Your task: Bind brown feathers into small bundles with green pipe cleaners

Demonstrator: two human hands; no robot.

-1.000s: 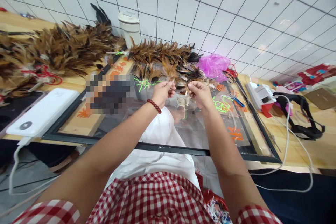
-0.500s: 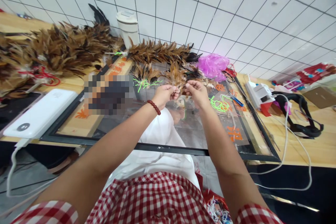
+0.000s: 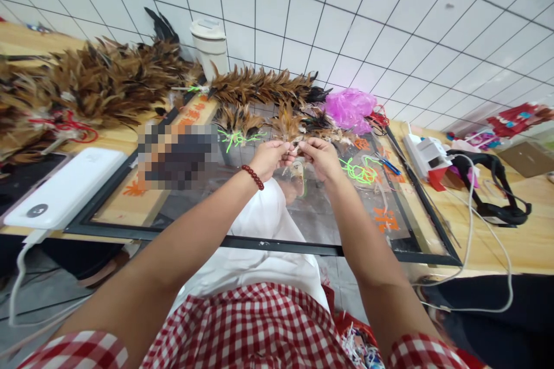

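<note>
Tiny pale bit, exact ID unclear, is being pinched btwn L hand & R hand, feather garland seemingly done, nearby feathers prob. pending.

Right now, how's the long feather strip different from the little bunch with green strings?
The strip is long; the bunch is shorter. The strip lies behind; the bunch lies in front. Black feathers tip the strip; green strings spread from the bunch. Both look partly brown.
</note>
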